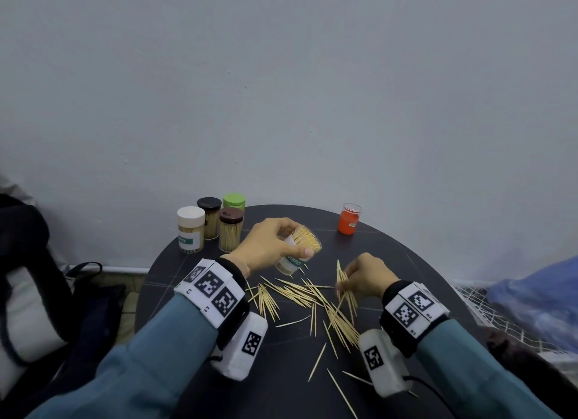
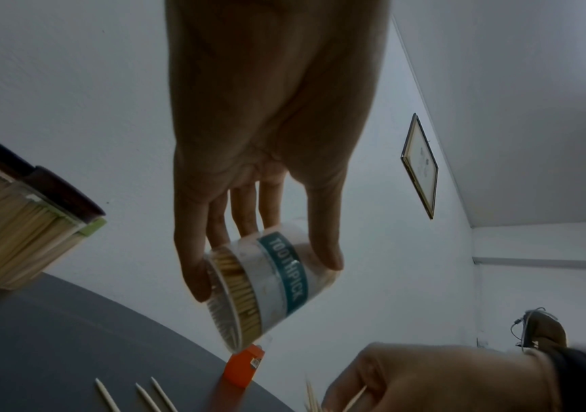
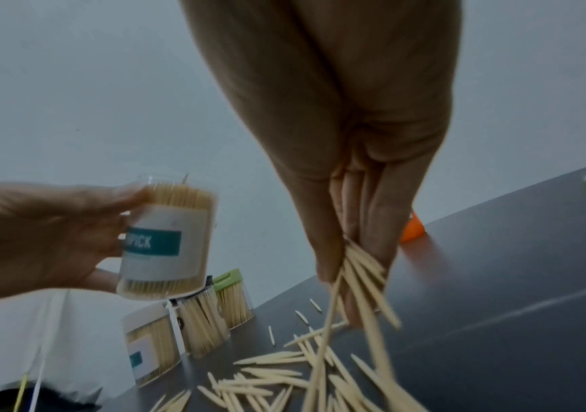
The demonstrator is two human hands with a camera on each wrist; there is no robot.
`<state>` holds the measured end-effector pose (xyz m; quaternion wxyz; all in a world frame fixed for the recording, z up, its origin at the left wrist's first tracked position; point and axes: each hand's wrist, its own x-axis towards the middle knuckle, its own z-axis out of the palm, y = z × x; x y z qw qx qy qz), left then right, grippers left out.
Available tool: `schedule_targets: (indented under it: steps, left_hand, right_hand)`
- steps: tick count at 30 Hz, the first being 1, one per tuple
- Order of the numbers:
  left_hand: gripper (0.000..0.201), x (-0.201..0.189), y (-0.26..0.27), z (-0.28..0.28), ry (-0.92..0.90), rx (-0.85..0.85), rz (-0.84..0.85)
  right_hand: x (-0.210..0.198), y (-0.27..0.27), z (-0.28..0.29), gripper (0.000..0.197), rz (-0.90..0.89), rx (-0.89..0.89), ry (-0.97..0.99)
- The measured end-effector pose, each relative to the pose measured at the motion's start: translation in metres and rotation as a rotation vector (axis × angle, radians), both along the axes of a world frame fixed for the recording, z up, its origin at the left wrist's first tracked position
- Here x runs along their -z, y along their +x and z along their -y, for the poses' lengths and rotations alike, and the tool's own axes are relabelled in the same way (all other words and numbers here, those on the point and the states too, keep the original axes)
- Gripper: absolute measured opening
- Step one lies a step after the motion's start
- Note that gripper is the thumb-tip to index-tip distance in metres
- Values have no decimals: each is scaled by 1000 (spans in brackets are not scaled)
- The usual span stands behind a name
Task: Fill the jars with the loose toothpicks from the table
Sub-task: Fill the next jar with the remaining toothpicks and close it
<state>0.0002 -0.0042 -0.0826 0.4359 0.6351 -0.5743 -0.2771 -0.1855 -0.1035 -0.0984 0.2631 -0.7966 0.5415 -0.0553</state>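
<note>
Nearest the head camera, both wrists carry white marker-printed bands over blue sleeves; beyond them the loose toothpicks [image 1: 300, 296] lie scattered across the dark round table [image 1: 406, 262], most of them crossing between the two hands. The right hand [image 1: 366, 278] pinches a small bundle [image 3: 362, 276] between thumb and fingertips, the sticks fanned and uneven, their long axes running roughly away from the person with tips raised. The left hand [image 1: 269, 242] grips the open jar [image 1: 297, 251] around its labelled wall, clear of the table; the jar is tilted, its mouth facing up and toward the right hand, and it already looks nearly full. Judgement: the step in hand is gathering and loading. To do it well, the bundle should be squared so all sticks lie parallel, then fed endwise along the jar's axis into whatever gap remains; splayed sticks would likely catch on the rim. Four lidded jars [image 1: 215, 225] stand grouped at the table's far left; an orange jar [image 1: 348, 220] stands apart at the far right.
</note>
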Motion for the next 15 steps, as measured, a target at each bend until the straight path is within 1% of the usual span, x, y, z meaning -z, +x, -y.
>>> schedule_targets:
  steps: [1,2,5,8,10,12,15]
  left_hand:
    - [57,0,0,0,2,0,1]
    - [56,0,-1,0,2,0,2]
    - [54,2,-2,1,2,-1,1]
    - [56,3,-2,2,9,3,-5]
    - [57,3,-3,2,11,8,-4]
    - [56,4,-4,2,12,13,-5]
    - [56,5,-4,2,14,15,-8]
  right_hand:
    - [0,-1,2,14,68,7,-17]
    - [0,-2,4,17,152,24,-29]
    - [-1,-1,9,36,406,99,-93]
    - [-10,2,10,38,530,127,-235]
    - [-21,5,8,35,621,135,-338]
    - [-35,9,2,27,736,132,-426]
    - [-55,16,-10,15,905,103,-485]
